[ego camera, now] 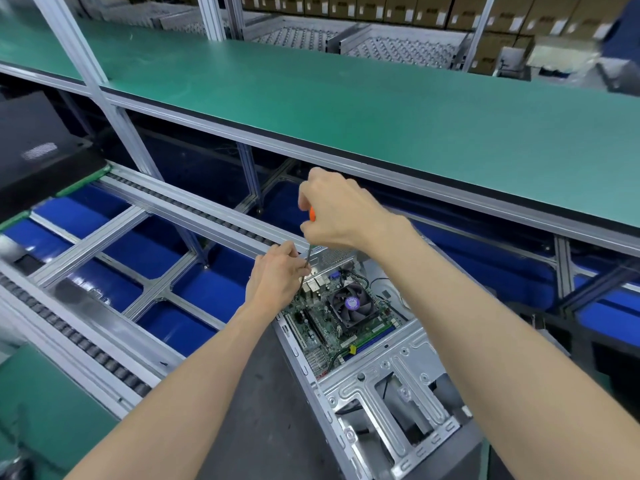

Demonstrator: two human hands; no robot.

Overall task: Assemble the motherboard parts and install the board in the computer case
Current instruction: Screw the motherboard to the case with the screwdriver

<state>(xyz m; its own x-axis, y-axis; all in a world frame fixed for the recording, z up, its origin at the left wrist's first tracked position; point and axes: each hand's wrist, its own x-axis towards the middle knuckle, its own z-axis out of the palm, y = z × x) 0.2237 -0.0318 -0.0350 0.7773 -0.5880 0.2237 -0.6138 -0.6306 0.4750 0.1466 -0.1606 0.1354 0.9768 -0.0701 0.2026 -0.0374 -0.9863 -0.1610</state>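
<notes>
Already seated in the open computer case (pixel 391 386), the motherboard (pixel 332 323) lay flat with its cooler fan (pixel 351 303) mounted, so by my reading the assembly was largely done and only the fastening remained. At far left, a black case (pixel 38 147) sat at the head of the roller conveyor (pixel 104 355). Moving right, my left hand (pixel 277 275) pinched the metal shaft of the screwdriver (pixel 306 261), steadying its tip over the board's rear-left corner near the port block; I could not tell whether a screw was under it. Above, my right hand (pixel 332 209) was curled tightly round the orange handle. Further right, the case's silver drive cage held no drives that I could see, and a green shelf (pixel 381 109) ran across behind.
</notes>
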